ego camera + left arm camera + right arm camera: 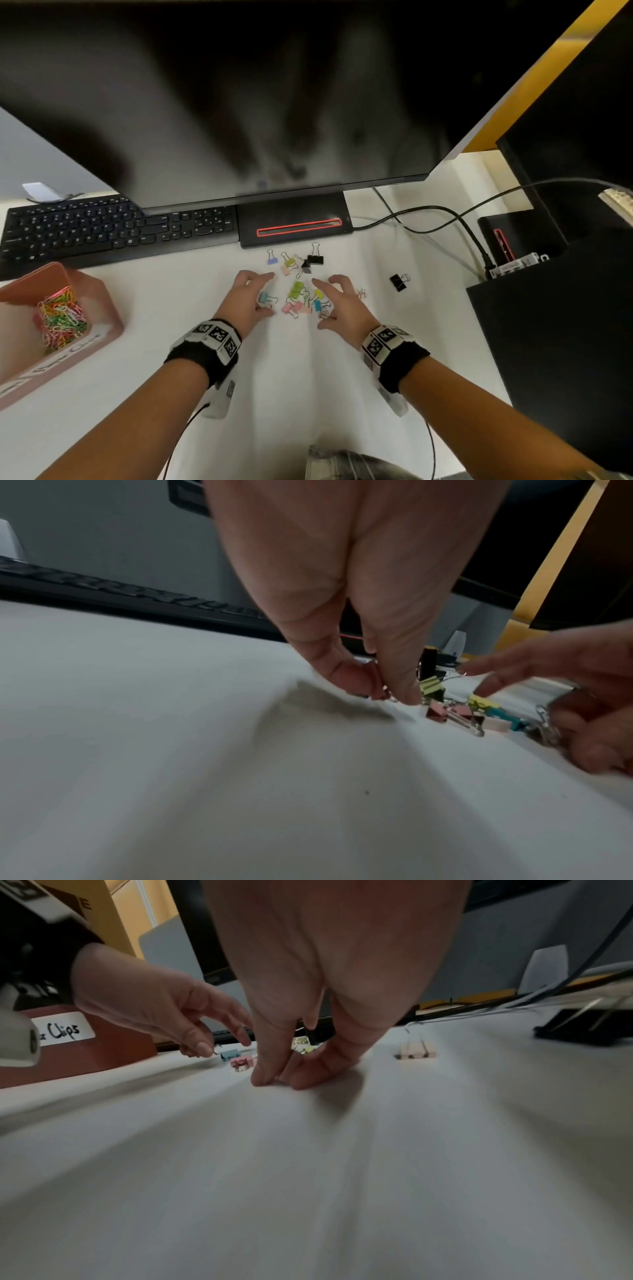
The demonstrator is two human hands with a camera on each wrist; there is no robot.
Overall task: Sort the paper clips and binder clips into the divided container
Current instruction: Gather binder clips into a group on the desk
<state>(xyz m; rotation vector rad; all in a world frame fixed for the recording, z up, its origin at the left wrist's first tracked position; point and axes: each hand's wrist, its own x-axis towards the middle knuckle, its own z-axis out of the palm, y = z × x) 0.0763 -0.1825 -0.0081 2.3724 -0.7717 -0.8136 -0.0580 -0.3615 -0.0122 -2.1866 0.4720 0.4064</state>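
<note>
Several pastel binder clips [301, 298] lie in a loose pile on the white table [291, 377]. My left hand [270, 293] is at the pile's left side; thumb and forefinger pinch a small binder clip [375, 681]. My right hand [318, 303] is spread over the pile's right side, with its fingertips [263, 1076] down on the table beside a silvery clip [546, 726]. More clips, two of them black [313, 260], lie just beyond the hands. A lone black one [399, 282] sits further right. The pink divided container [102, 308] at far left holds coloured paper clips [61, 315].
A black keyboard [120, 229] and the monitor base [294, 222] lie just behind the clips, under a large dark monitor [239, 102]. Cables [428, 212] run at the back right. A black box [548, 325] borders the table's right side.
</note>
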